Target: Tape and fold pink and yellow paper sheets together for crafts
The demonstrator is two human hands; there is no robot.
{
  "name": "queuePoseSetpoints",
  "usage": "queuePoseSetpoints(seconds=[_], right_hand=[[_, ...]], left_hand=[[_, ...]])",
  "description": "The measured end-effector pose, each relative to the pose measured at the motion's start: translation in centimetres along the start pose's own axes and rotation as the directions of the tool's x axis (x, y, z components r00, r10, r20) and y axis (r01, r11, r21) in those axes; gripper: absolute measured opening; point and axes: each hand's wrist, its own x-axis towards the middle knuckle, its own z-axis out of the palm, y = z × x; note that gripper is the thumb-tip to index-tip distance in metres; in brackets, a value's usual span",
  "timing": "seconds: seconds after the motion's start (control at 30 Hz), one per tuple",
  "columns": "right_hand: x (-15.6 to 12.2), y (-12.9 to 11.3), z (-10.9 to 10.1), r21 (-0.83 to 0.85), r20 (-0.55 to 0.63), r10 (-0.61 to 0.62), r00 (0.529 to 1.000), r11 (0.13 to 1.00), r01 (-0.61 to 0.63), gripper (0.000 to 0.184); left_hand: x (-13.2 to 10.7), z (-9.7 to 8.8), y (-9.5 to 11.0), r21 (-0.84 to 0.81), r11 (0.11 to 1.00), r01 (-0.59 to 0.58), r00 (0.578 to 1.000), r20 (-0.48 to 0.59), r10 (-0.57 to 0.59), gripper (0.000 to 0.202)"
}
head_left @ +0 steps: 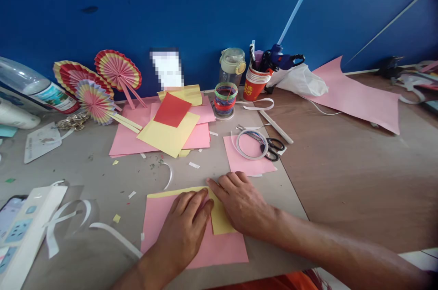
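Note:
A pink sheet of paper [219,253] lies flat at the table's front, with a narrow yellow strip along its far edge. On top of it rests a smaller piece of yellow paper [222,219], partly under my hands. My left hand [186,221] bends its fingers down at the yellow paper's left edge, fingertips close together. From the right, my right hand [241,203] covers the yellow paper's far and right part, its thumb near the left fingertips and its other fingers curled over the far edge. The undersides of both hands' fingers are hidden.
Folded paper fans [118,71] lean by the blue wall. Behind my hands are stacked papers with a red square [173,109], scissors [273,148], a tape-like ring [252,145], and a red paper cup [255,84] of tools. A power strip [34,230] lies left, among paper scraps.

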Motion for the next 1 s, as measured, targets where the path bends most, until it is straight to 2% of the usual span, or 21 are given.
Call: queuePoseSetpoints(seconds=[0.27,0.37,0.53,0.67,0.73,0.87,1.0], right_hand=[[-0.3,0.4,0.3,0.091,-0.043,0.025,0.999,0.996,-0.021,0.057],[-0.4,1.1,-0.1,0.198,-0.110,0.037,0.993,0.980,-0.015,0.049],[-0.8,3.3,-1.9,0.408,-0.336,0.165,0.927,0.913,-0.014,0.033],[-1.4,5.2,-3.5,0.466,-0.361,0.280,0.890,0.881,-0.088,0.029],[-1.8,5.7,-4.0,0.492,-0.363,0.299,0.882,0.866,-0.091,0.027],[-2.7,5.6,-3.9,0.463,-0.397,0.194,0.897,0.886,0.013,0.027],[-3.1,4.6,-3.1,0.351,-0.335,0.096,0.937,0.936,0.029,0.028]], left_hand=[[0.1,-0.1,0.1,0.007,1.000,0.005,1.000,0.021,-0.006,0.028],[0.1,-0.1,0.1,0.013,1.000,0.006,1.000,0.003,-0.007,0.028],[0.2,-0.1,0.2,0.040,0.999,-0.006,1.000,-0.008,0.007,0.029],[0.3,-0.1,0.2,0.045,0.999,-0.010,0.999,-0.037,0.012,0.029],[0.3,-0.1,0.2,0.052,0.998,-0.017,0.999,-0.039,0.019,0.029],[0.4,-0.1,0.2,0.075,0.996,-0.039,0.998,-0.046,0.043,0.030],[0.4,-0.2,0.3,0.079,0.996,-0.035,0.998,-0.041,0.038,0.029]])
